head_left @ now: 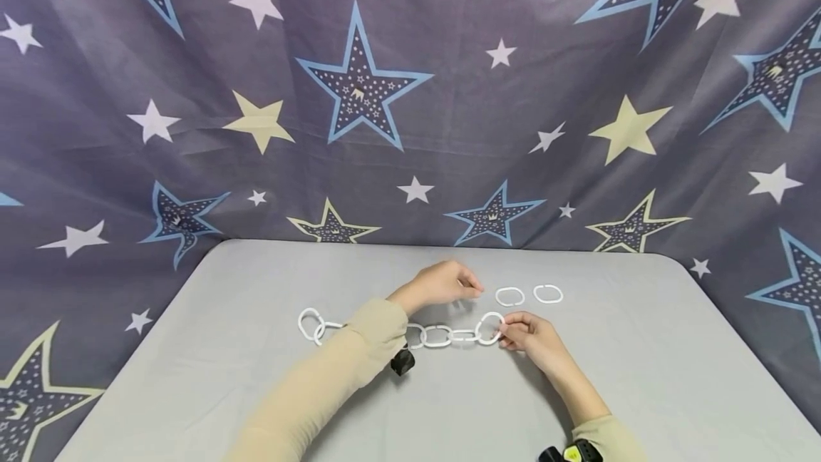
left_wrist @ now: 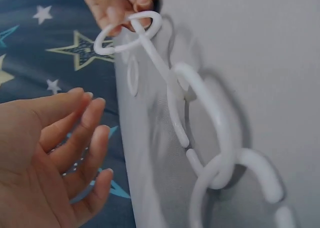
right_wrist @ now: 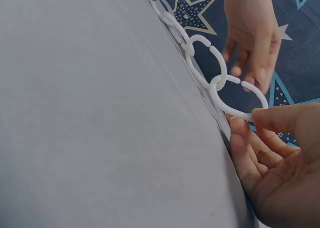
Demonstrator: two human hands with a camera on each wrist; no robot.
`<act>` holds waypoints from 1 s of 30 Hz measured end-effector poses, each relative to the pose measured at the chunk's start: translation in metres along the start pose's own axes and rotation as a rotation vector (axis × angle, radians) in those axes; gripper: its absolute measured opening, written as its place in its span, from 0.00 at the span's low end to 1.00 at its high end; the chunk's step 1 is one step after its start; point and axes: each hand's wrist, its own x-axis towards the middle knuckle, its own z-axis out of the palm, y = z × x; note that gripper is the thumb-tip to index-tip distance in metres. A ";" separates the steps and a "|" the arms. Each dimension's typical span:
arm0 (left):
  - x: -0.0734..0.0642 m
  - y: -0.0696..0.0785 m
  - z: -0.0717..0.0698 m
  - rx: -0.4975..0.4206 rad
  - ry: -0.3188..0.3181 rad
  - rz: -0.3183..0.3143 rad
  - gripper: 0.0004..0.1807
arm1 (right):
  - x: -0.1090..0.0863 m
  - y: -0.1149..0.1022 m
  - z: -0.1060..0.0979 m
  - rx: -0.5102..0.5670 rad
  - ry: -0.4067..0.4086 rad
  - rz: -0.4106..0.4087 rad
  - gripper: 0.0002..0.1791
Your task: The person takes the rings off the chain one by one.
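Note:
A chain of white plastic links [head_left: 438, 336] stretches across the grey table, partly hidden under the left forearm. My right hand [head_left: 531, 337] pinches the link at its right end [head_left: 490, 329] between thumb and fingertips. That end link, with a small gap in its ring, shows in the right wrist view [right_wrist: 239, 97]. My left hand [head_left: 447, 282] hovers beyond the chain with loosely bent fingers and holds nothing; the left wrist view shows the palm and fingers [left_wrist: 65, 158] apart from the links. Two loose white links [head_left: 509, 296] [head_left: 548, 294] lie just right of the left hand.
The grey table [head_left: 192, 376] ends at the back against a dark curtain [head_left: 449, 127] printed with stars. The chain's left end [head_left: 311, 325] lies left of the left sleeve. A black wrist device [head_left: 403, 361] sits under the left forearm; another [head_left: 573, 452] is on the right wrist.

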 end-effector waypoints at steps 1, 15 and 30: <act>-0.003 -0.001 0.000 -0.001 -0.002 -0.005 0.09 | 0.000 0.000 0.000 0.002 0.001 0.001 0.13; -0.033 -0.010 0.005 -0.029 -0.059 -0.041 0.10 | 0.002 0.001 0.000 0.014 0.002 0.004 0.13; -0.040 -0.007 0.023 -0.017 -0.005 -0.060 0.05 | 0.000 0.002 0.000 0.016 0.017 -0.003 0.13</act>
